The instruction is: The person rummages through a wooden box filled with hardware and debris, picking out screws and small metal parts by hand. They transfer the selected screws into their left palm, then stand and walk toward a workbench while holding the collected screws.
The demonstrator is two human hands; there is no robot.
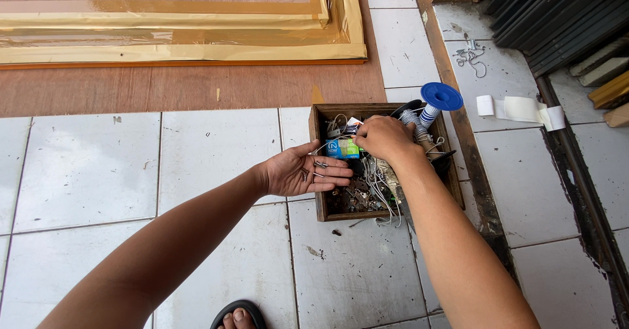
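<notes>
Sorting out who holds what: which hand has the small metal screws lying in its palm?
The left hand, open palm-up with small metal screws; the right hand reaches into the wooden box.

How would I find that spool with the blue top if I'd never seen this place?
Look on the white tiled floor for the small dark wooden box full of metal bits, below the big gold picture frame. The spool stands at the box's far right corner, just past the right hand. It alone has a round bright blue top and pale cord wound around it.

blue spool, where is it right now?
Head view, right of centre: the blue spool stands at the wooden box's far right corner, just beyond the right hand.
</notes>
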